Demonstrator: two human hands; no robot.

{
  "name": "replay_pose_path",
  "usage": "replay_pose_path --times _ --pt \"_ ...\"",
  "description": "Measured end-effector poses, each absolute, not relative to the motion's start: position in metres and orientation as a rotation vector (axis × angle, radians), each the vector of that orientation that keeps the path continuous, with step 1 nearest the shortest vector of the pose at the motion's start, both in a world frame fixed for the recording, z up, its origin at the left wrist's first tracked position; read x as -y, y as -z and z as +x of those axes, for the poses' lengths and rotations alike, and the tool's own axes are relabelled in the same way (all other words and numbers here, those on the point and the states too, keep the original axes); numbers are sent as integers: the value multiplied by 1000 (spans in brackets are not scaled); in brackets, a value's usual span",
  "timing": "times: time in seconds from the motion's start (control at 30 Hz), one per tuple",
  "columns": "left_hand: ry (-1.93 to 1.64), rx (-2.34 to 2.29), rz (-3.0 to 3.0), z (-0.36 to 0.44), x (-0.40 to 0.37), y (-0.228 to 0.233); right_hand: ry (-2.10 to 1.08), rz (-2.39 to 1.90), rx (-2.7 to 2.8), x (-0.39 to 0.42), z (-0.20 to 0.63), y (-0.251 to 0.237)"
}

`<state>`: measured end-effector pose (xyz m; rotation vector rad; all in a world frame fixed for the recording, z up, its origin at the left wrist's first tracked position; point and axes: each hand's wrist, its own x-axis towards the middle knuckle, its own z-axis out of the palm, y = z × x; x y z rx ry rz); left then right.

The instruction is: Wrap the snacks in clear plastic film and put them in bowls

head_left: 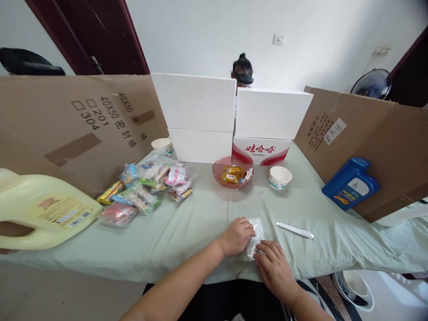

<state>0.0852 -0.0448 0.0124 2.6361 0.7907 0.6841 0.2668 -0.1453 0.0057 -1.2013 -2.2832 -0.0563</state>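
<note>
A small crinkled clear plastic packet (257, 230) lies on the green cloth near the table's front edge. My left hand (236, 237) has its curled fingers on the packet's left edge. From the lower right, my right hand (274, 266) grips the packet's near end with bent fingers. What the packet holds, I cannot make out. To the right of it lies a white pen-like utility knife (294, 230), apart from both hands. Farther back stand a pink bowl (219, 177) with several wrapped snacks (231, 175) and a white paper bowl (280, 177).
Several bagged snacks (143, 187) are heaped at the left, beside a pale yellow jug (50, 209). A blue bottle (351, 183) leans at the right. White boxes (200, 116) and brown cardboard (67, 120) wall the table. Behind them is another person (243, 69).
</note>
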Motion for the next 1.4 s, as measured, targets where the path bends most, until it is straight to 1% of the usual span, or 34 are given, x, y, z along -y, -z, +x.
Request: replay_pose_path --times 0.07,0.17,0.3,0.37,0.53,0.7,0.9,1.07,1.27,1.4 --pt "-693 -756 2587 80 47 -7 26 -1127 2336 140 268 -9" --pt "-740 -756 2466 76 47 2 -100 -1074 2415 125 271 -15" --pt "-798 -736 2367 73 42 13 -298 -1295 2392 92 272 -18" --pt "-818 -777 2331 73 40 19 -329 -1410 2351 74 271 -17" --pt "-876 -796 2238 73 36 25 -242 -1608 2280 46 263 -7" --pt "-977 -867 2228 73 44 8 -142 -1719 2292 47 255 2" --pt "-841 -1010 2550 79 48 3 -21 -1802 2301 48 250 1" --pt "-802 -1060 2554 80 47 4 83 -1883 2242 47 258 -2" --pt "-802 -1065 2512 79 46 5 118 -1887 2208 50 267 -1" --pt "-711 -1092 2560 80 46 2 156 -1855 2195 53 267 -4"
